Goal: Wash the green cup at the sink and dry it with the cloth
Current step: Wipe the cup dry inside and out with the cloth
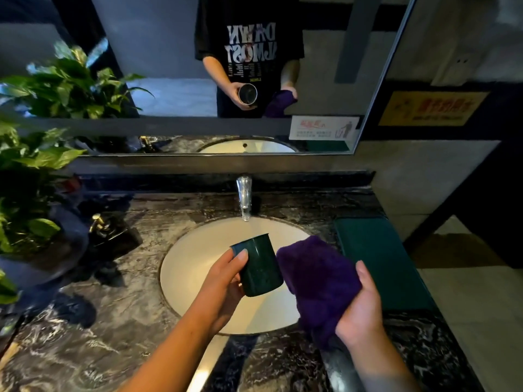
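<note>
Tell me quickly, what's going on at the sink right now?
Left hand holds green cup over the sink. Right hand grips purple cloth, touching cup's side. Faucet shows no water. Nothing in the way.

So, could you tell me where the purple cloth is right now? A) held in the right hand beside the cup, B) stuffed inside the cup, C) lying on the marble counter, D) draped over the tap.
A: the right hand holds the fuzzy purple cloth beside the dark green cup, which sits in the left hand's grip.
</note>
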`<act>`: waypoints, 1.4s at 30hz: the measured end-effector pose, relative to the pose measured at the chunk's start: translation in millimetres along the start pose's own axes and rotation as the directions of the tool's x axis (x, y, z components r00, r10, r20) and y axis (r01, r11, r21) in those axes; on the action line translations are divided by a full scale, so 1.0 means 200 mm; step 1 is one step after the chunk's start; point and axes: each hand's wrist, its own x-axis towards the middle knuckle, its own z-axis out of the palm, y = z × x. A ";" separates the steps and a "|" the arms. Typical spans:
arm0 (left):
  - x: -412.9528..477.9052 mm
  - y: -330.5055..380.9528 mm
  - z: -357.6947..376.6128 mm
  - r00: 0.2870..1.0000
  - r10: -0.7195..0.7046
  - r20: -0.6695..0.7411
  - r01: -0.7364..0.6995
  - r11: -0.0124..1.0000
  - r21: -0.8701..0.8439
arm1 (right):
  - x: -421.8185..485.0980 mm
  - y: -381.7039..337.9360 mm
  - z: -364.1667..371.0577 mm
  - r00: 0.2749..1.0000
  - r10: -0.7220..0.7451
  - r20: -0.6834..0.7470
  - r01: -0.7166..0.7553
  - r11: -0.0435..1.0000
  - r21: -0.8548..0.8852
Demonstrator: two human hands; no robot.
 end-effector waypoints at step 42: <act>-0.04 0.12 0.10 1.000 0.007 -0.011 -0.006 0.997 0.082 | 0.00 0.29 0.38 0.878 0.085 0.470 0.184 0.848 -0.497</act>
